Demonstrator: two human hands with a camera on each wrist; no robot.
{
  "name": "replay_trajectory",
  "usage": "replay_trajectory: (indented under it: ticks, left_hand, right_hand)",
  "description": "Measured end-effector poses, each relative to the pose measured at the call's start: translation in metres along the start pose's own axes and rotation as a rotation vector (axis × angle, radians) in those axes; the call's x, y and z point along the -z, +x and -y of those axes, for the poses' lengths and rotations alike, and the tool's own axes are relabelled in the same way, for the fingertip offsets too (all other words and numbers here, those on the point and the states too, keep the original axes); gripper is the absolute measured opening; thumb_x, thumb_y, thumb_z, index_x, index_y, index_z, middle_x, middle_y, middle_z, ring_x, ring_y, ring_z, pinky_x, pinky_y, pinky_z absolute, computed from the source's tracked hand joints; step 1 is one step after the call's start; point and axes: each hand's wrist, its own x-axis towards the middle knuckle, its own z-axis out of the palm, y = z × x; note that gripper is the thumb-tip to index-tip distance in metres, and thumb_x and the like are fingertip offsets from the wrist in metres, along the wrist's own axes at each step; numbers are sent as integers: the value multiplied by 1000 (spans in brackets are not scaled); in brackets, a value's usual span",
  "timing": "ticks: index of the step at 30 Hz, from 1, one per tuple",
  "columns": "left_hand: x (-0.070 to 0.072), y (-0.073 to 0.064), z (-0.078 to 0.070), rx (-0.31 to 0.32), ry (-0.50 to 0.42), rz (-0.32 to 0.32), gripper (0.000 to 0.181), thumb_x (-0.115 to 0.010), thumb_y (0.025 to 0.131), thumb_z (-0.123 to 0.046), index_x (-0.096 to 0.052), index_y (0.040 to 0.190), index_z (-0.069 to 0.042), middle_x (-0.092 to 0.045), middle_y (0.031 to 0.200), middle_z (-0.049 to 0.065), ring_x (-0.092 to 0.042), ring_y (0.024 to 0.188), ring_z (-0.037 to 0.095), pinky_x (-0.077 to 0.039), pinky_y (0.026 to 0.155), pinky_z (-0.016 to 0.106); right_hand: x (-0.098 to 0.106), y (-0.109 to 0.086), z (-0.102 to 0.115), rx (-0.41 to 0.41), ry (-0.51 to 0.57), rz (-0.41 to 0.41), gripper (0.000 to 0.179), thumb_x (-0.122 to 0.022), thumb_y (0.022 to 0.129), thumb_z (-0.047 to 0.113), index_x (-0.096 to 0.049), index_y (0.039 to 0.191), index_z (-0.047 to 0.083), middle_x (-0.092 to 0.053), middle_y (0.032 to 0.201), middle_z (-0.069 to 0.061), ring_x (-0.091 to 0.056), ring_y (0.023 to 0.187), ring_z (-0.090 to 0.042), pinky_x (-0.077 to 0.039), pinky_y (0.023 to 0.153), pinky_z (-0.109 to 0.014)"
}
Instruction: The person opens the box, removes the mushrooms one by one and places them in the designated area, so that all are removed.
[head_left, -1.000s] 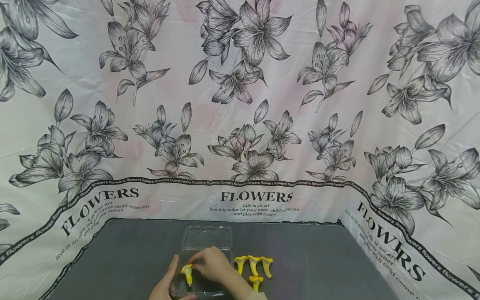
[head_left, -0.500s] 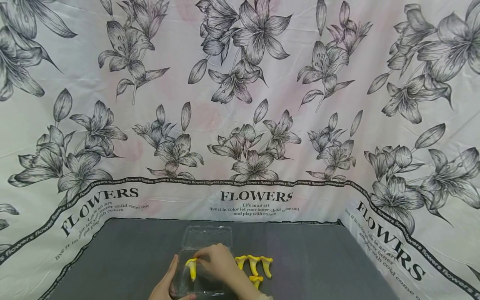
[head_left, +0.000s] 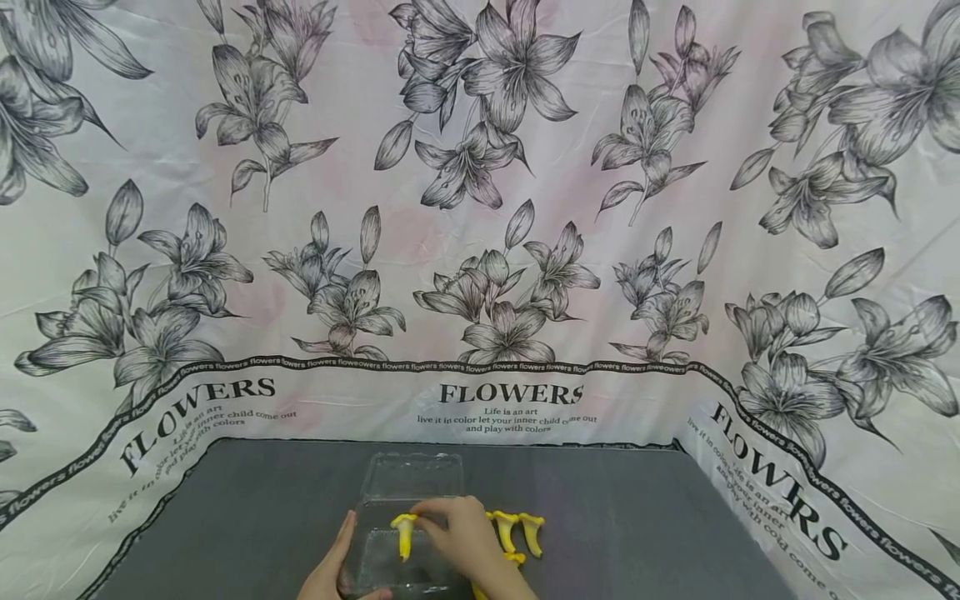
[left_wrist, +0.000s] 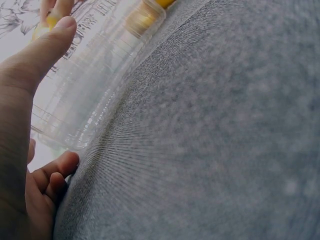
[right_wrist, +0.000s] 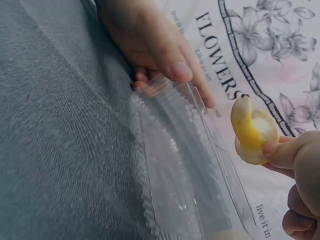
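My right hand (head_left: 465, 533) pinches a yellow chanterelle mushroom (head_left: 405, 537) by the edge of its cap, between thumb and index finger. It hangs over the open clear plastic clamshell box (head_left: 375, 575), stem pointing toward me. In the right wrist view the pale stem of the chanterelle (right_wrist: 242, 115) ends in a dark tip. My left hand (head_left: 330, 567) holds the box at its near left corner, fingers along the left side and thumb at the front. The right wrist view shows the left thumb (right_wrist: 175, 65) at the rim of the box (right_wrist: 205, 150).
Several more chanterelles (head_left: 506, 529) lie on the grey cloth just right of the box, partly hidden by my right hand and wrist. The box's hinged lid (head_left: 414, 477) is folded back, away from me. A flower-printed curtain (head_left: 510, 292) closes off the back and sides.
My right hand has moved right with the chanterelle, from the box's left side to its middle. My left hand stays at the box corner.
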Motion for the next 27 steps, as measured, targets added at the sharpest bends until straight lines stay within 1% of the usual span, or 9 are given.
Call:
replay_trajectory:
  ticks: [2,3,6,10,19,21,22,25,27]
  left_hand:
    - [0,0,-2,14,11,1,123,-92,81,-36,-14,169,2,-11,172,33,-68,97,43,-57,83,46]
    - [0,0,-2,22,18,4,124,-92,82,-37,-14,168,3,-11,172,34,-63,116,53,-55,93,56]
    - [-1,1,-4,37,34,14,123,-90,84,-39,-12,168,5,-10,171,36,-23,148,66,-34,105,81]
    - [-2,0,-3,32,57,7,124,-91,82,-39,-13,167,6,-12,170,36,-24,148,66,-32,106,81]
    - [-3,-1,6,-84,54,-11,123,-93,81,-31,-14,164,12,-11,168,41,-25,144,70,-41,100,79]
    - [-2,1,8,-80,38,-3,122,-93,81,-27,-13,164,13,-9,167,41,-42,138,65,-51,96,67]
    - [-2,1,9,-73,28,2,122,-93,80,-25,-13,164,13,-9,167,42,-54,125,61,-55,89,61]
    - [-2,1,8,-88,25,-5,122,-94,80,-25,-13,163,15,-10,166,43,-55,124,61,-57,86,59]
    - [-2,1,5,-62,29,-14,125,-94,79,-31,-14,165,11,-11,168,39,-60,117,55,-58,83,54]
  right_hand:
    - [4,-6,-2,-7,18,-22,14,-79,97,21,-86,109,18,-82,101,8,-30,40,6,-39,49,-15]
    - [6,-9,-4,-14,33,-36,15,-79,97,21,-86,109,17,-82,100,7,-24,38,5,-35,46,-15]
    - [11,-20,-8,-30,84,-84,16,-79,96,21,-85,110,14,-83,100,4,-17,36,6,-25,40,-15]
    - [20,-33,-14,-54,125,-139,19,-79,97,21,-85,112,11,-83,102,-1,-17,37,8,-26,41,-14]
    - [55,-55,-24,-123,92,-236,18,-77,99,20,-84,114,12,-83,102,-3,-33,42,8,-31,42,-18]
    - [62,-60,-28,-124,59,-269,16,-79,98,19,-85,112,14,-83,100,-2,-29,41,9,-30,43,-18]
    - [66,-63,-31,-126,53,-289,15,-80,97,18,-85,111,15,-83,99,-2,-28,40,10,-29,42,-17]
    - [75,-70,-40,-126,23,-355,16,-82,94,14,-85,109,20,-83,94,2,-23,40,12,-26,42,-15]
    - [81,-75,-47,-122,15,-405,18,-83,92,12,-85,107,22,-82,91,4,-17,38,12,-23,40,-14]
